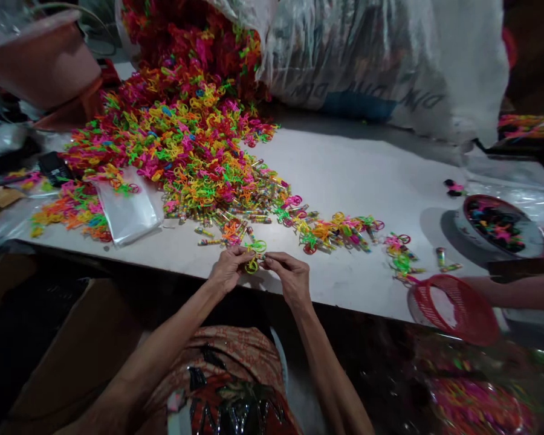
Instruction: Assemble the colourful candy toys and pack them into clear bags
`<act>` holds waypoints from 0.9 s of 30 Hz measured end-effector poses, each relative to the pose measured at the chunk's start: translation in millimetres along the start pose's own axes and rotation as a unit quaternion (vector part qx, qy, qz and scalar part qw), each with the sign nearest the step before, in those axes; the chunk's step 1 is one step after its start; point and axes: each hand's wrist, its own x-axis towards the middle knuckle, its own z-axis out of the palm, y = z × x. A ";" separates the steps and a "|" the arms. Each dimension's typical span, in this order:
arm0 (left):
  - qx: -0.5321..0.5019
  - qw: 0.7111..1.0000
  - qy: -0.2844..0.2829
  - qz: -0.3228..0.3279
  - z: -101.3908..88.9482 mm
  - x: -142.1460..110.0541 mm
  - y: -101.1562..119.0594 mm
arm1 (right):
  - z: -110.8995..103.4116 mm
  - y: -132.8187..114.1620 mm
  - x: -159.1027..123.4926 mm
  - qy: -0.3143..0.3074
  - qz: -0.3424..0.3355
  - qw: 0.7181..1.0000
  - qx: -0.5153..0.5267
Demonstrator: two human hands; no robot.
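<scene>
At the front edge of the table, my left hand [228, 269] pinches a small green and yellow plastic toy [252, 264] with wheel-like rings. My right hand [294, 278] meets it from the other side, thumb and fingertips closed on the toy's right end; a small part there is too tiny to make out. Just beyond my fingers lie an orange-red plastic toy [232, 231] and several short clear tubes [210, 242] with coloured contents. A row of toys with tubes [340, 231] stretches to the right.
A large heap of bright plastic toys [194, 139] spills from a sack at the back left. Clear plastic bags [129, 208] lie left. A big white sack [385, 66] stands behind. At right are a bowl [532, 232] and a red basket [474, 311] beside another person's forearm [521, 292].
</scene>
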 end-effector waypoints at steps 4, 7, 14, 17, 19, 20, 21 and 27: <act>-0.007 0.997 -0.050 -0.066 0.2 -4.1 -1.6 | -7.6 0.7 -0.2 -0.032 0.028 0.999 0.033; -0.009 0.998 -0.039 -0.046 -0.6 -4.6 -2.9 | -9.4 -4.1 0.2 -0.050 0.011 0.999 0.013; 0.131 0.990 -0.015 0.045 1.4 2.5 -2.6 | 4.0 -6.4 -11.3 -0.012 -0.084 0.992 -0.098; 0.284 0.945 -0.015 0.163 -3.7 4.9 10.6 | -24.2 -15.1 -0.4 0.036 -0.082 0.985 -0.147; 0.439 0.852 0.064 0.280 -10.3 7.9 25.0 | -55.8 -28.9 15.3 0.122 -0.136 0.957 -0.223; 0.513 0.790 0.119 0.315 -13.6 10.0 32.5 | -70.3 -36.7 24.1 0.175 -0.178 0.928 -0.278; 0.578 0.728 0.170 0.327 -16.3 12.6 39.3 | -80.7 -43.8 32.4 0.224 -0.218 0.887 -0.340; 0.760 0.564 0.174 0.273 -11.1 27.8 50.6 | -14.6 -31.0 49.1 0.042 -0.150 0.784 -0.601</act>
